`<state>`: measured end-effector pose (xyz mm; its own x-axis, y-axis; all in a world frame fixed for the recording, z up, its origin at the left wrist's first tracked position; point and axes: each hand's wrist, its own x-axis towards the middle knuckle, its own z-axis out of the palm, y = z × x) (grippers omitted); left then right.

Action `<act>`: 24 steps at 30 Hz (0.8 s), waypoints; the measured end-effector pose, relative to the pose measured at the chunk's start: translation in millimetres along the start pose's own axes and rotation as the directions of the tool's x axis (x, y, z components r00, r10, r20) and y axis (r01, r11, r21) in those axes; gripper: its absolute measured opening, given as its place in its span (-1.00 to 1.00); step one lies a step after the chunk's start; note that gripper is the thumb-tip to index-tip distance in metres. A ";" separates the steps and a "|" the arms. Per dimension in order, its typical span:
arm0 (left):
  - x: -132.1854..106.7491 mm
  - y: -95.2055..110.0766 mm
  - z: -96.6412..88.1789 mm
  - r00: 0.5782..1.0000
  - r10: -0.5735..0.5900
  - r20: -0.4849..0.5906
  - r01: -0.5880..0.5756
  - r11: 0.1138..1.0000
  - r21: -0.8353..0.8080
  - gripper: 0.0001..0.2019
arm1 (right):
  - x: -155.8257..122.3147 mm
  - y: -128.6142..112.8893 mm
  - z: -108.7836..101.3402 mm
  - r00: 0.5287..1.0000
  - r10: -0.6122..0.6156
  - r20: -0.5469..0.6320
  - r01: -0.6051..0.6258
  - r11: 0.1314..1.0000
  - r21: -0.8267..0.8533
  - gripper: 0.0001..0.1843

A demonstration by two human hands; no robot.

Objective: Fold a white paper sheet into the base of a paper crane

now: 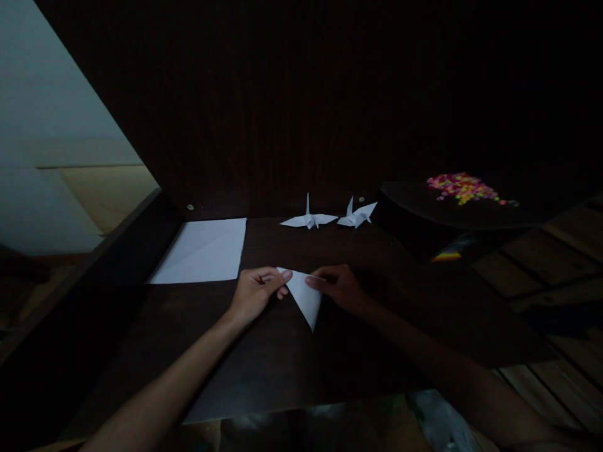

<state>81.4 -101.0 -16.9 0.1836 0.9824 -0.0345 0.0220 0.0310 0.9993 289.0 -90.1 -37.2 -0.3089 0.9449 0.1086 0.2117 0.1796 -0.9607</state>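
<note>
"White paper, folded down to a small triangle: that's what I see at the middle of the head view. Where exactly is this folded paper (pixel 306 295)?"

"Between the two hands, over the dark counter (pixel 264 358), with its narrow point towards the person. Whether it rests on the wood or is lifted a little, I can't tell."

"And the hands?"

"Both are closed on it. The left hand (pixel 258 287) pinches the upper left corner, thumb on top, fingers curled beneath. The right hand (pixel 340 287) has its thumb laid flat across the upper right part; its other fingers are mostly hidden."

"Which step would you call it?"

"A fold being lined up or creased, I'd judge, partway through shaping the sheet."

"So what does the next move call for?"

"Probably a steady left pinch, edges kept flush, and firm thumb pressure along the crease. If the layers slip, the point may come out crooked."

"Anything around them?"

"White sheets (pixel 202 251) lie at the counter's far left. Near its back edge stand a left paper bird (pixel 309 220) and, just beside it, a right paper bird (pixel 354 218). Neither hand touches those."
</note>
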 end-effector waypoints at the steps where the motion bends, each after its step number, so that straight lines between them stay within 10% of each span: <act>1: 0.1 -0.2 -0.1 1.000 0.008 0.002 -0.008 1.000 0.000 -0.65 | 0.0 0.2 0.0 1.000 0.003 -0.002 -0.003 1.000 -0.002 -0.62; 24: 2.4 -3.1 -3.5 0.991 0.054 -0.122 -0.054 0.999 0.008 -0.69 | -0.8 -2.3 5.4 0.977 0.042 -0.208 -0.025 0.996 0.086 -0.60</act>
<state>78.4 -98.1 -20.0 0.0637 0.9977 0.0220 0.0197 -0.0233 0.9995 283.7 -92.8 -36.4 -0.0996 0.9879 0.1186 0.1388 0.1319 -0.9815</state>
